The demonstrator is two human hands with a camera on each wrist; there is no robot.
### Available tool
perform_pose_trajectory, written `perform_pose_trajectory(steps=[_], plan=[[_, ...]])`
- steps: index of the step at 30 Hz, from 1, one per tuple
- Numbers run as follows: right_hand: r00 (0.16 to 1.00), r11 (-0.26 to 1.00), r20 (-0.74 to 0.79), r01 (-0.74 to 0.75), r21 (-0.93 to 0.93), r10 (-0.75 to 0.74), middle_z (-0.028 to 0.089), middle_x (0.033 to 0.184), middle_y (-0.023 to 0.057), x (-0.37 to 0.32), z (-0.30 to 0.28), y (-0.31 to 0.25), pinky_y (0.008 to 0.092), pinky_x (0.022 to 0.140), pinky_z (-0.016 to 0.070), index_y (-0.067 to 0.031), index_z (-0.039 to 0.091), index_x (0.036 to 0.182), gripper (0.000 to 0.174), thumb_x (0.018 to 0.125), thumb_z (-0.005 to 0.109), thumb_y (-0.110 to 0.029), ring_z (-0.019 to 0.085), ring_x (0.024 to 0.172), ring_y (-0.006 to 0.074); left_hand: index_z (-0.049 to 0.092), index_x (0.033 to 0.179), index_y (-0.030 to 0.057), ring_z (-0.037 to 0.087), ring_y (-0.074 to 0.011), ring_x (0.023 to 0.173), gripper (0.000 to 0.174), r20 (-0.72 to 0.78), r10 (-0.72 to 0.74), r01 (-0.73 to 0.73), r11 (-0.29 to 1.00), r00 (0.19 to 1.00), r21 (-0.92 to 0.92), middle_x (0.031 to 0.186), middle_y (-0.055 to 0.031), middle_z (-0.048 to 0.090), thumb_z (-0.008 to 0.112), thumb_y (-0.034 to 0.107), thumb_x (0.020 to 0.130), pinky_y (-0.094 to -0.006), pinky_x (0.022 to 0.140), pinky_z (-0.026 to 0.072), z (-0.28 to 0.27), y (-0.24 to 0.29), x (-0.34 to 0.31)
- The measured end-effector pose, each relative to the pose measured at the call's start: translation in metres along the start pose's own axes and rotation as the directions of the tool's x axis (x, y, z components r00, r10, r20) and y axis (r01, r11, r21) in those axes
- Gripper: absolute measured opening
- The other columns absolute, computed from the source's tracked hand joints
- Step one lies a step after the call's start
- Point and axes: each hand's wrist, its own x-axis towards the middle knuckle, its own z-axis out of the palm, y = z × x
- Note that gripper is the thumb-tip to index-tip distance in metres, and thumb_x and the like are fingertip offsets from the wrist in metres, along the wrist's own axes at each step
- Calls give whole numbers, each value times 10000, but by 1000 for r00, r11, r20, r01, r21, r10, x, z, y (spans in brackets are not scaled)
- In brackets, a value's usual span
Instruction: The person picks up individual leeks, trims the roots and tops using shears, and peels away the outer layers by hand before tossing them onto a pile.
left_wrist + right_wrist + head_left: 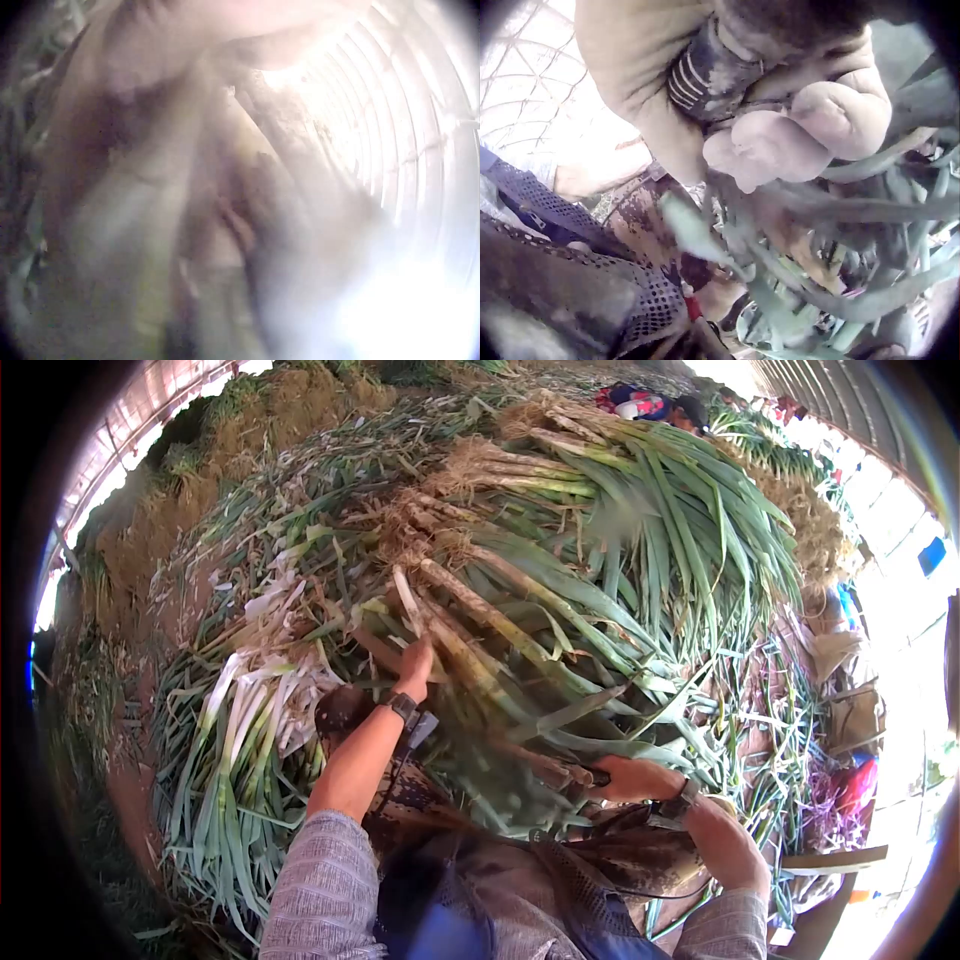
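In the head view my left hand (415,665) grips a leek by its pale stalk (405,597), at the root ends of a large pile of unpeeled leeks (500,575). Blurred stalks fill the left wrist view below that hand. My right hand (635,778) is held low in front of my body, its fingers curled round a dark handle with white stripes (697,79). A brownish strip (545,765) extends from that hand toward the left; I cannot tell whether it is the tool's blade. Green leaves (840,304) lie beneath the right hand.
Cleaned leeks with white stalks (245,710) lie in a heap at the left. Stripped leaves (290,500) cover the ground beyond. Another person (640,403) is at the far back. A wooden board (835,858) and pink-purple netting (825,800) are at the right.
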Motion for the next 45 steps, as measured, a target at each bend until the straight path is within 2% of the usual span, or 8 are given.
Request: perform_pose_trajectory(steps=[7,13,22,27,30,31,38,45], plan=[[919,955,-273,296,7,-283,709,851,71,-25,-19,-3,345,709,530,-93,694,1056,323,875,702,-360,658,760,169,631,1097,-35,578,-207,911,364,145,-38,67,976,989,-206,1025,-84,643,649,281,915,-385,789,452,-4,25,-42],[923,935,-355,246,255,-146,621,685,15,-52,-60,-29,311,600,453,-61,680,957,218,850,714,-249,565,620,138,656,1021,0,575,-162,821,237,-16,-14,9,969,1000,-246,937,-34,639,667,190,880,-347,722,450,11,20,-41],[762,968,-601,145,-203,-240,620,638,217,-10,-45,-13,493,626,503,-7,630,852,318,880,636,-324,624,642,430,592,1022,130,609,-130,717,205,76,320,-162,655,945,-738,872,-4,650,695,273,917,-312,553,517,-32,85,-57],[767,980,-612,181,-83,-193,591,604,209,-4,-39,-8,479,566,486,-17,626,837,306,881,640,-319,606,605,421,595,1125,84,603,-140,750,252,249,550,-172,603,797,-779,978,-55,656,595,291,982,-305,584,527,-43,163,-87],[588,938,-738,288,-191,-331,572,590,195,8,-43,-10,483,528,451,-21,581,824,273,878,647,-281,574,568,423,589,1148,81,600,-161,839,256,491,556,40,633,670,-773,1031,-79,639,600,274,980,-353,678,532,-27,184,-68],[709,973,-666,158,-171,-232,659,718,190,7,-47,-15,485,651,510,-57,606,964,317,789,706,-302,652,704,391,595,1145,84,604,-156,864,256,527,558,53,653,641,-755,1038,-74,639,609,275,975,-368,698,537,-19,189,-63],[614,959,-736,165,-233,-284,654,750,185,44,-45,-16,507,653,473,-55,572,983,347,768,706,-292,629,732,414,635,1099,70,642,-185,824,226,348,502,-139,702,792,-698,952,-71,680,671,216,930,-391,700,580,37,191,-29],[732,965,-638,114,-235,-241,662,768,198,55,-52,-29,519,666,470,-36,570,954,303,798,637,-286,635,728,412,643,1098,43,650,-183,775,281,476,290,105,757,830,-644,950,-62,681,676,263,926,-308,646,559,60,141,-2]])
